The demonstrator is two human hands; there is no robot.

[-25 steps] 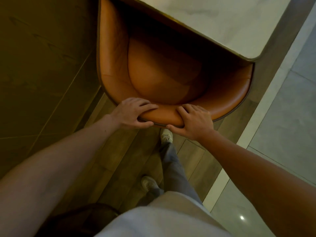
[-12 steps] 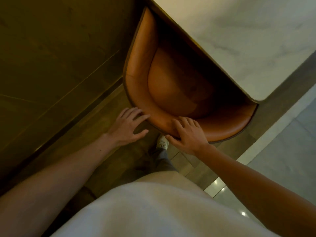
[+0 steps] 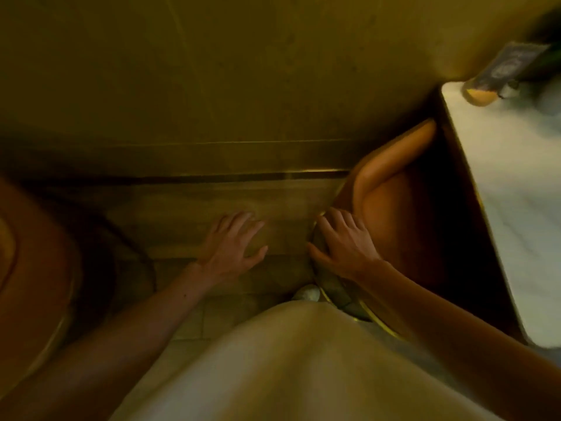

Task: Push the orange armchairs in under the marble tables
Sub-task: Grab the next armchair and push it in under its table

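Orange armchair (image 3: 391, 189) sits at the right of the frame, its seat tucked beneath the edge of the marble table (image 3: 510, 189), whose pale top runs down the right side with only the curved backrest and one arm standing clear of it. From where I stand this chair looks as far in as it will go, so that part of the job reads as done or all but done. The right hand (image 3: 343, 244) lies over the rim of the backrest at centre right, fingers spread and curled loosely across the top edge, thumb on the outer shell; it rests there as a flat push more than a tight clasp. The left hand (image 3: 233, 247) hangs in the middle of the frame, palm down, fingers wide apart, holding nothing and touching nothing, well clear of the chair and above the wooden floor (image 3: 188, 202). At the far left edge a second orange shape (image 3: 27, 268) curves into view; it seems to be another armchair, though blur and shadow keep me from being sure, and no table shows beside it, so I judge that one is still to be pushed in. Counted: one marble table in sight, one armchair certain and a likely second, two hands. On the tabletop at the upper right stands a small card (image 3: 504, 65), too smeared to read.
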